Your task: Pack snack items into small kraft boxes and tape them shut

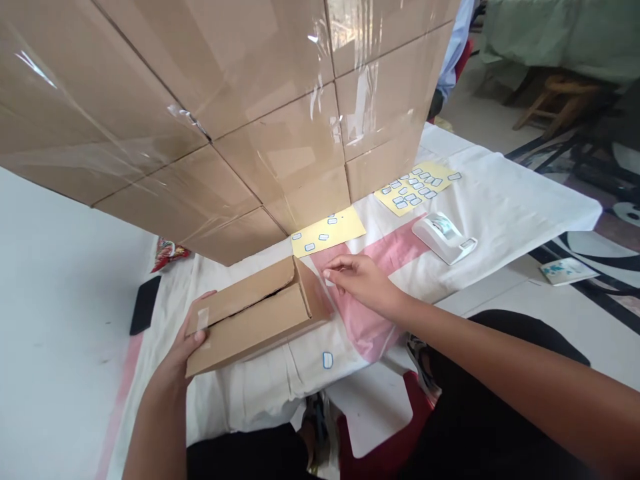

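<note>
Around carton (255, 327), left hand (179, 348), fingers (194, 343) apart.

Two hands here, left hand (183, 343) and right hand (357, 277), one low box (260, 317), at least six more in the stack (295, 147). Two sheets: the near sheet (346, 233) bears four whole labels (310, 247) and part of a fifth, the far sheet (391, 203) over a dozen. I count one loose label (327, 360), one tape dispenser (447, 245), one packet (169, 254), one wooden stool (570, 85).

white glare streaks the taped cartons (287, 143) in soft light, while the upper right looks dim and blurry.
</note>
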{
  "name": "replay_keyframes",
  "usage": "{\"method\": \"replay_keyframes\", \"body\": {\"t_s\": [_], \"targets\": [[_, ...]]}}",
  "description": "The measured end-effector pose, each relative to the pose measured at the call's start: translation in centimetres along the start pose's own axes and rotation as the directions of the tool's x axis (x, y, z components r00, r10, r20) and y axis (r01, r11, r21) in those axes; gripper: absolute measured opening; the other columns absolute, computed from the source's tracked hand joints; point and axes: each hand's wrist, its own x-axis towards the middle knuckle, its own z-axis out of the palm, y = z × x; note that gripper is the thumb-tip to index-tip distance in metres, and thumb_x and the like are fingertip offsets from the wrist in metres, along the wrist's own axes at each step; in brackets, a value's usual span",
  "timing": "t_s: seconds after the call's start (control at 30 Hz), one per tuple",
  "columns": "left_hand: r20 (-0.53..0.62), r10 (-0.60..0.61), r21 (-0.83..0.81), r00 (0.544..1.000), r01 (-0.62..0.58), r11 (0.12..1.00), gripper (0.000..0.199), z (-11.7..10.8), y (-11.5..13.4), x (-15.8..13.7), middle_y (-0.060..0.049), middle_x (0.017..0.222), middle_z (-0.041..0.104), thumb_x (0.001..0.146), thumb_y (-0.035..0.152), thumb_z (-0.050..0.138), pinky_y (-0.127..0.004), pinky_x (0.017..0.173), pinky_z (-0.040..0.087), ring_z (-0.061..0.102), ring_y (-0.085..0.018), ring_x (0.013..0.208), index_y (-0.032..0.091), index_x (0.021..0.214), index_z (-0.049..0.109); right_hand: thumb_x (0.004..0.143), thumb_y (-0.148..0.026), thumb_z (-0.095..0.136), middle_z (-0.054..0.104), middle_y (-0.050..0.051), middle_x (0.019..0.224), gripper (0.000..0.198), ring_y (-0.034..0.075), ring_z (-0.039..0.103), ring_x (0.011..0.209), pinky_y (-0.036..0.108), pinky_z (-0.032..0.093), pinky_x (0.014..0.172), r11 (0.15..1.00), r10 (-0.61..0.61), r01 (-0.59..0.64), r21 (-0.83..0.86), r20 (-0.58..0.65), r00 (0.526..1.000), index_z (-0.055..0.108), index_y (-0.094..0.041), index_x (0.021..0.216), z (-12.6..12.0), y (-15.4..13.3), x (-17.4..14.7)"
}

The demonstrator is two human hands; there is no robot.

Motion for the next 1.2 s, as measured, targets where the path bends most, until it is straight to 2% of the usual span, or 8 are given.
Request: {"method": "replay_keyframes", "body": {"t_s": [0.13,0.3,0.43,0.5,0.73,0.93,1.07,1.2], "targets": [[-0.036,0.019,-0.020,0.999,-0.020,1.000,0.081,0.8,0.5,-0.2,-0.004,0.116,0.071,0.062,0.066,0.082,-0.023,0.073,0.056,0.068,-0.027,0.104,0.026,0.130,0.064,0.084,-0.023,0.066,0.059,-0.004,0.064,0.013,0.011,0.052,0.053,0.027,0.043,0.054,0.999,-0.002,0.001,-0.040,-0.007,1.000,0.066,-0.019,0.072,0.0,0.0,-0.4],[-0.068,-0.015,0.013,0.998,0.016,1.000,0.076,1.3,1.0,-0.2,0.000,0.102,0.072,0.059,0.054,0.088,-0.018,0.064,0.052,0.069,-0.020,0.090,0.026,0.126,0.065,0.089,-0.020,0.062,0.065,-0.002,0.072,0.015,0.012,0.061,0.062,0.028,0.051,0.065,0.997,0.067,-0.068,0.030,0.032,0.997,0.069,-0.018,0.076,0.4,0.0,-0.3],[-0.069,-0.005,0.011,0.998,0.006,1.000,0.074,1.3,0.9,-0.2,-0.001,0.101,0.072,0.060,0.055,0.087,-0.021,0.061,0.051,0.070,-0.022,0.088,0.025,0.123,0.065,0.076,0.001,0.060,0.074,0.001,0.089,0.026,0.014,0.068,0.084,0.029,0.054,0.082,0.995,0.100,-0.100,0.029,0.004,0.995,0.073,-0.019,0.085,0.7,0.4,0.2],[-0.074,0.002,0.021,0.997,-0.001,1.000,0.072,1.4,0.9,-0.3,-0.001,0.101,0.072,0.062,0.055,0.086,-0.022,0.061,0.050,0.070,-0.022,0.089,0.024,0.123,0.065,0.072,0.003,0.061,0.075,0.002,0.093,0.030,0.015,0.069,0.093,0.030,0.055,0.088,0.995,0.088,-0.088,0.037,0.013,0.996,0.074,-0.020,0.085,0.8,0.7,0.3],[-0.074,0.002,0.016,0.997,-0.001,1.000,0.072,1.5,1.0,-0.4,-0.003,0.105,0.073,0.061,0.055,0.087,-0.025,0.066,0.053,0.070,-0.024,0.088,0.023,0.123,0.065,0.070,-0.001,0.065,0.073,0.002,0.087,0.028,0.016,0.068,0.083,0.028,0.057,0.072,0.989,0.094,-0.098,0.107,0.038,0.995,0.076,-0.021,0.088,1.1,1.3,0.2],[-0.086,-0.008,0.018,0.996,0.010,1.000,0.076,1.4,0.9,-0.3,-0.002,0.102,0.074,0.059,0.055,0.087,-0.024,0.063,0.052,0.070,-0.023,0.088,0.024,0.125,0.064,0.068,0.001,0.068,0.069,-0.002,0.082,0.029,0.014,0.069,0.073,0.028,0.058,0.070,0.975,0.110,-0.115,0.190,0.038,0.993,0.073,-0.021,0.087,1.3,1.5,0.2],[-0.077,-0.007,0.013,0.997,0.008,1.000,0.077,1.4,0.8,-0.3,-0.001,0.099,0.073,0.060,0.053,0.087,-0.023,0.061,0.051,0.070,-0.023,0.089,0.024,0.127,0.063,0.073,-0.001,0.065,0.071,0.001,0.074,0.020,0.017,0.071,0.072,0.029,0.054,0.066,0.984,0.128,-0.135,0.117,0.065,0.990,0.069,-0.020,0.078,1.4,1.5,0.2],[-0.072,0.004,0.009,0.997,-0.003,1.000,0.074,1.3,0.7,-0.3,-0.001,0.102,0.073,0.062,0.052,0.087,-0.023,0.060,0.051,0.070,-0.022,0.087,0.025,0.127,0.063,0.074,-0.005,0.065,0.073,0.002,0.078,0.015,0.017,0.070,0.079,0.030,0.054,0.076,0.998,0.033,-0.034,0.052,0.022,0.999,0.069,-0.019,0.073,1.3,1.6,0.3]]}}
